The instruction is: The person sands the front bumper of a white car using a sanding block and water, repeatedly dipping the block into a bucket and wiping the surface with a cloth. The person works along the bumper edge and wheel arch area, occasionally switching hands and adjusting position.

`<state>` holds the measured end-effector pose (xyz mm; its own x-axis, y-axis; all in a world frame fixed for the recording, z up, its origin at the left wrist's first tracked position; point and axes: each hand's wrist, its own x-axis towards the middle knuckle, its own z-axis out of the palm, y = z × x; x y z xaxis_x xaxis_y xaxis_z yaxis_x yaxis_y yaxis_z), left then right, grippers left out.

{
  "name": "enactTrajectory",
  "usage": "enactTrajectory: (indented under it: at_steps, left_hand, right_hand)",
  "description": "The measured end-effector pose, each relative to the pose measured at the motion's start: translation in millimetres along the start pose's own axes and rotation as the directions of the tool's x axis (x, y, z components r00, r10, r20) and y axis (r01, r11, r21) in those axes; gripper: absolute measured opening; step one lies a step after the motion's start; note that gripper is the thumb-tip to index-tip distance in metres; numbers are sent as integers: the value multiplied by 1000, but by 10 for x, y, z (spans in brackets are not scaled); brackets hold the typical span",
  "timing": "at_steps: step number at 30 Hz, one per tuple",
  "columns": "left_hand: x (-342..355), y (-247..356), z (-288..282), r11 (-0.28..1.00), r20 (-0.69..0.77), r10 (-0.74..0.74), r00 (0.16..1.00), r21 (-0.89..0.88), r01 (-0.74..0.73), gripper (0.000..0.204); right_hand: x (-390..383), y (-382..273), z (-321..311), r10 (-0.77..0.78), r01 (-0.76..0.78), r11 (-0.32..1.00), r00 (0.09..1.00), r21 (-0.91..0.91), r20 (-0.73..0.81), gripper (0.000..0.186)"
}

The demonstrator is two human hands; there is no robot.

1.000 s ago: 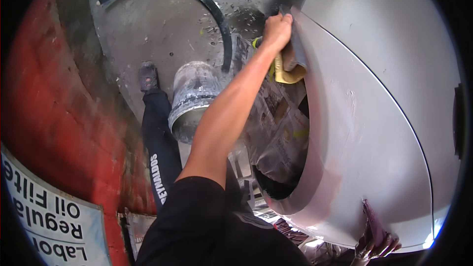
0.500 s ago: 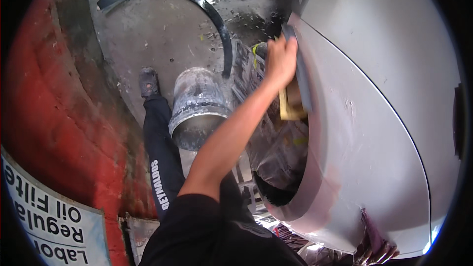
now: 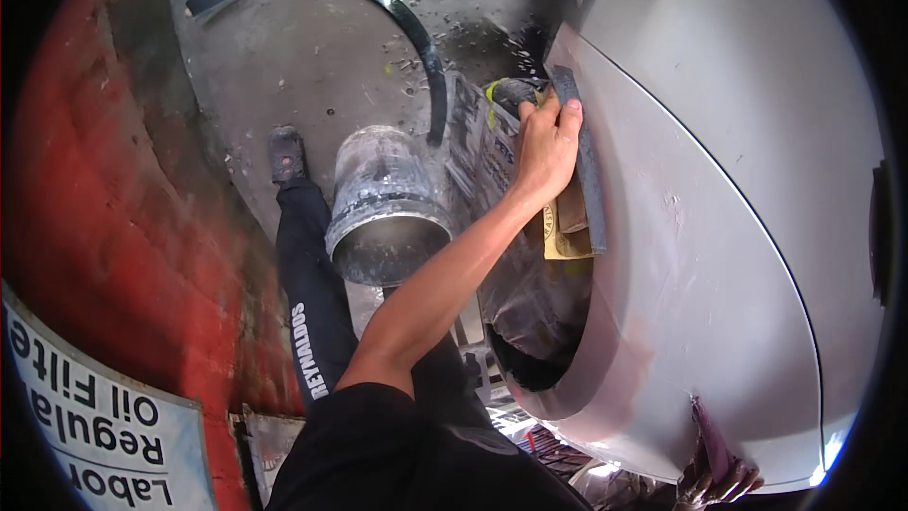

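Observation:
My left hand (image 3: 549,147) is closed round a long sanding block wrapped in sandpaper (image 3: 594,203). The grey side of the sandpaper lies along the wheel arch edge of a pale silver car panel (image 3: 700,303), and its yellow back hangs out below a brown block (image 3: 572,208). Down at the lower right, my right hand (image 3: 724,487) is closed on a crumpled purple rag (image 3: 716,449) against the panel's lower part. Its forearm does not show. Pinkish, dull patches mark the panel round the arch.
Newspaper (image 3: 492,156) covers what sits inside the wheel arch. A stained bucket (image 3: 383,170) lies tipped on the wet floor, beside my leg (image 3: 307,265). Beyond it is a curved black trim strip (image 3: 407,24). A red wall (image 3: 113,227) and a sign (image 3: 113,416) stand left.
My left hand and the sanding block have slid toward me along the arch edge, slightly to the right. My right hand and the rag have barely moved.

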<state>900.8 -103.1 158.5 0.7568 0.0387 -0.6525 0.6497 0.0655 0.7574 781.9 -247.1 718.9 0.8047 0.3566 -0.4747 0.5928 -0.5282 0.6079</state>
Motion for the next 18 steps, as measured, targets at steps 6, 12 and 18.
enactTrajectory:
  at_steps: [6,12,18]
  left_hand:
    - [724,-73,-63,984,100,-169,981,-38,173,40]
    - [866,47,-49,996,168,-89,982,4,89,38]
    - [520,105,6,997,104,-80,991,4,80,44]
  right_hand:
    - [52,30,106,-24,24,1000,999,15,-24,63]
    - [-1,-40,117,-10,10,1000,1000,6,-25,62]
    - [-28,-92,111,17,-17,1000,1000,5,-13,62]
